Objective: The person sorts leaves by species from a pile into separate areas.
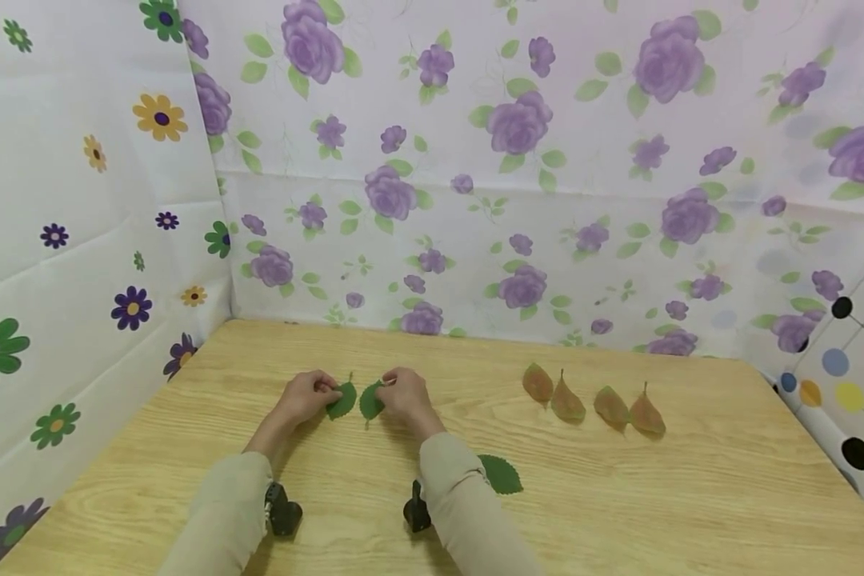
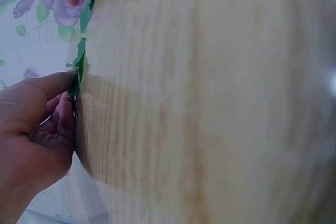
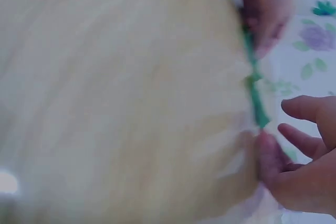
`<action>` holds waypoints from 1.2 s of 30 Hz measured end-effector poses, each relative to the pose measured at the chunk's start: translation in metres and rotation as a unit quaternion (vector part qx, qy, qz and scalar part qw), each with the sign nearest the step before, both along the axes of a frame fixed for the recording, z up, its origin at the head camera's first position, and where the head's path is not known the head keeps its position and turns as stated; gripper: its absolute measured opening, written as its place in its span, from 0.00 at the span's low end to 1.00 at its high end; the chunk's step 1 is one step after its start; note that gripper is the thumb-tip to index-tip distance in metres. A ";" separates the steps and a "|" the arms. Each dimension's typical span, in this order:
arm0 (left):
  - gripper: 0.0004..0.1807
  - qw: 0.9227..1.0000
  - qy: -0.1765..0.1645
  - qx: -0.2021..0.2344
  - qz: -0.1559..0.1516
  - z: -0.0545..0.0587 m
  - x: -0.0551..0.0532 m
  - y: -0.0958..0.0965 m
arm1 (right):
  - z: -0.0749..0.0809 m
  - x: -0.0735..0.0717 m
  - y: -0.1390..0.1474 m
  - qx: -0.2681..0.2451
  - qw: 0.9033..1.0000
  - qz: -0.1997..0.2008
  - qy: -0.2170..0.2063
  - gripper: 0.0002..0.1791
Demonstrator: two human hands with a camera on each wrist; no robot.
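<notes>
Two small green leaves lie side by side on the table in the head view. My left hand [image 1: 306, 397] pinches the edge of the left leaf [image 1: 342, 402]; in the left wrist view its thumb meets that leaf [image 2: 80, 59]. At the right leaf [image 1: 370, 402] is my right hand [image 1: 406, 394], its fingertips at the leaf's right side. The right wrist view is blurred, but there the fingers [image 3: 302, 139] of that hand are spread, with one fingertip low at the leaf's end. Each leaf's stem shows, one pointing away and one toward me.
A larger green leaf [image 1: 501, 474] lies beside the right sleeve [image 1: 468, 488], partly covered by it. Several reddish-brown leaves [image 1: 567, 402] lie in a row of pairs farther right on the wooden table [image 1: 691, 496]. A flowered cloth [image 1: 475, 216] hangs behind the table.
</notes>
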State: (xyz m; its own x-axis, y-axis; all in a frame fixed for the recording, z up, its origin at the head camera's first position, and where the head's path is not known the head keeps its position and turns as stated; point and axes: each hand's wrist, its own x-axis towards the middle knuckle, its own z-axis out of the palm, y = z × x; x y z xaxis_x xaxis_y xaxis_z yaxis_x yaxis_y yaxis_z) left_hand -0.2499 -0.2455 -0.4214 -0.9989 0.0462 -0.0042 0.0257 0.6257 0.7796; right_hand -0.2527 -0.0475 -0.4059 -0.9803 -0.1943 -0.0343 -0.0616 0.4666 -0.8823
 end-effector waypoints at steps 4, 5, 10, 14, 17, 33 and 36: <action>0.10 1.000 0.002 -0.001 0.002 0.000 0.000 0.000 | 0.015 -0.002 -0.001 -0.034 0.999 0.017 -0.023 0.21; 0.10 1.000 0.003 -0.001 0.001 0.000 0.000 0.000 | 0.020 -0.002 -0.002 -0.035 0.999 0.023 -0.018 0.22; 0.10 1.000 0.002 -0.005 -0.002 -0.001 0.000 0.003 | 0.045 0.002 -0.001 -0.006 0.996 0.076 0.039 0.21; 0.10 1.000 0.001 -0.005 0.005 -0.003 0.001 0.003 | 0.061 0.010 0.009 0.038 0.984 0.150 0.087 0.22; 0.09 1.000 0.009 -0.004 0.005 -0.003 0.002 0.003 | 0.068 0.019 0.026 0.066 0.970 0.198 0.126 0.21; 0.06 0.999 0.034 -0.003 0.003 -0.001 0.007 0.008 | 0.025 0.076 0.173 0.216 0.906 0.300 0.208 0.17; 0.06 0.999 0.036 -0.002 0.007 -0.003 0.005 0.006 | 0.015 0.087 0.190 0.259 0.881 0.320 0.234 0.19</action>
State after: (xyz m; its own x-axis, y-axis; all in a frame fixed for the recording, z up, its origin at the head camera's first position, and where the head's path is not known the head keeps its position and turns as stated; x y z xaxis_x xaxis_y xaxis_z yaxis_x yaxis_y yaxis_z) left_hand -0.2446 -0.2394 -0.4249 -0.9971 0.0332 0.0685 0.0741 0.6290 0.7739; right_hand -0.1659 0.1426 -0.3904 -0.6061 -0.7895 0.0968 -0.7585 0.5371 -0.3691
